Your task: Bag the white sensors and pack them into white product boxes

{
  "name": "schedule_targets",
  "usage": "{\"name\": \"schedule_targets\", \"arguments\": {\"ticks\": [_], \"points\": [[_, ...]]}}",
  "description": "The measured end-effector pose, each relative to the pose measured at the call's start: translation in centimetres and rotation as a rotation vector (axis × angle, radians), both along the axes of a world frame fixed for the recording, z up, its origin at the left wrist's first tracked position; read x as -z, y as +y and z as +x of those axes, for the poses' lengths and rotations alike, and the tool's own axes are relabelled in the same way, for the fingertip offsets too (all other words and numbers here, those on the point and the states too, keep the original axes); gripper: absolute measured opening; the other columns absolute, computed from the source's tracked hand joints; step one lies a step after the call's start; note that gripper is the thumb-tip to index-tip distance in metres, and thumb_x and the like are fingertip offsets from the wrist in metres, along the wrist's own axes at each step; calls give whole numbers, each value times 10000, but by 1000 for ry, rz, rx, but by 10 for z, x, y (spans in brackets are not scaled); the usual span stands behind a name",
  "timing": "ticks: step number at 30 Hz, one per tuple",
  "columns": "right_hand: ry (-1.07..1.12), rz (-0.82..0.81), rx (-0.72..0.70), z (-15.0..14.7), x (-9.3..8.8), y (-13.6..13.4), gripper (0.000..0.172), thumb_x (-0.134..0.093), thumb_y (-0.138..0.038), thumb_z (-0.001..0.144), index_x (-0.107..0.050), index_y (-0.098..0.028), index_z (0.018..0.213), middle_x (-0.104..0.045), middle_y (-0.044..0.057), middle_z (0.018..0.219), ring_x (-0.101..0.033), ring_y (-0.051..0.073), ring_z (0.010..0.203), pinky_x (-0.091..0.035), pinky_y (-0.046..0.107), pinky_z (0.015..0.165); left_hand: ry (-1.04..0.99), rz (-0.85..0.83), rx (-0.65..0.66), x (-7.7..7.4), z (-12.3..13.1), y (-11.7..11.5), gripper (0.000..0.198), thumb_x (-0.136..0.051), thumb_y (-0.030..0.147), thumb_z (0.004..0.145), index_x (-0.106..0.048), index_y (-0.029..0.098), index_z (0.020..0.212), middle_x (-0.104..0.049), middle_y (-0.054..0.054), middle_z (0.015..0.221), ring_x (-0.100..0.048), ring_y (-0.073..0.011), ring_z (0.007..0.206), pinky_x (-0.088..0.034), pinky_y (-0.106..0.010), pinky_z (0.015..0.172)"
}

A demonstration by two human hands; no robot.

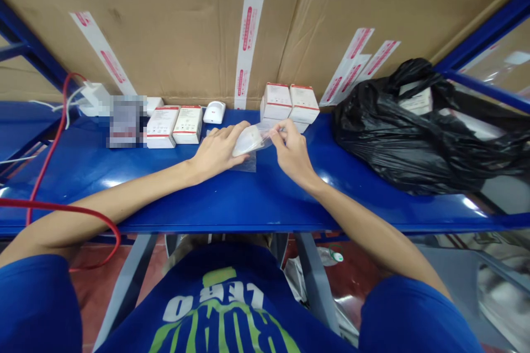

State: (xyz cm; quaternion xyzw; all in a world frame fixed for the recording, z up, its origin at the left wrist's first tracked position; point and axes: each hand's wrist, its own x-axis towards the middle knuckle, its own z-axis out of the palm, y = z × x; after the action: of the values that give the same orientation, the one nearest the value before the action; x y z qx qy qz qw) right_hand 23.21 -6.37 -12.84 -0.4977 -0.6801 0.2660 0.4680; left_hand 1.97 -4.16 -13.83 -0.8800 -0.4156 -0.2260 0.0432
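The table (248, 198) is painted metal, a smooth blue gloss with white glare near its front edge. At its middle, the white piece (247, 142) looks like smooth plastic, inside a clear wrapper (250, 164) of thin shiny film. The small boxes (187, 124) along the back edge are smooth white card. At the right end, the black bag (406, 132) is crinkled glossy plastic. Behind stands matt brown cardboard (186, 22) with slick tape (250, 27). The red cable (53, 207) at the left end looks rubbery.
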Motion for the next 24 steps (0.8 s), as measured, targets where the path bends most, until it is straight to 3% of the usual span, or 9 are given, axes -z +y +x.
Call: {"name": "schedule_targets", "arguments": {"ticks": [3,8,14,16,18,21,24], "points": [[60,-2,-22,-2,-3,-3,319,-508,-573,974,-384,-294,883,-684,-10,742,-585,184,620,-486,359,687,-16,-6,-15,-4,1,1,736,-743,403,867,-447,174,1501,-715,-160,1302,-708,-358,1140,-537,-492,998],[224,18,-57,-8,-3,-4,386,-502,-659,944,-356,-303,915,-764,36,888,-752,253,910,-575,425,843,-10,5,-23,-11,-6,-2,813,-766,469,843,-418,177,1517,-723,-166,1282,-703,-371,1158,-523,-509,1028],[384,-64,-170,-7,10,17,454,-624,-676,871,-366,-303,894,-754,25,813,-773,255,846,-614,459,848,-77,-15,-32,-7,-35,-4,809,-779,487,811,-435,213,1490,-768,-128,1100,-744,-328,944,-601,-445,824],[372,-56,-138,-5,15,23,424,-642,-643,869,-400,-295,893,-739,24,805,-768,248,843,-610,456,856,-91,-14,-40,-4,-40,-1,780,-778,478,810,-458,223,1474,-772,-115,1049,-744,-313,890,-604,-419,764],[356,60,-21,-2,17,25,338,-646,-566,888,-463,-285,922,-741,37,875,-758,237,882,-598,450,891,-97,11,-65,-1,-42,1,771,-788,476,802,-481,214,1460,-773,-122,1041,-744,-316,892,-601,-416,757],[284,395,132,-3,20,19,178,-575,-445,954,-574,-267,947,-737,48,934,-736,232,925,-581,459,940,-88,50,-98,0,-42,3,755,-789,474,807,-497,196,1446,-775,-129,1043,-742,-322,933,-590,-428,810],[86,598,33,-9,25,8,225,-489,-390,1014,-678,-269,1019,-765,72,1035,-728,262,1054,-550,510,1039,-56,67,-68,1,-41,4,704,-744,492,850,-504,185,1436,-775,-127,1067,-739,-308,965,-561,-424,879]]}}
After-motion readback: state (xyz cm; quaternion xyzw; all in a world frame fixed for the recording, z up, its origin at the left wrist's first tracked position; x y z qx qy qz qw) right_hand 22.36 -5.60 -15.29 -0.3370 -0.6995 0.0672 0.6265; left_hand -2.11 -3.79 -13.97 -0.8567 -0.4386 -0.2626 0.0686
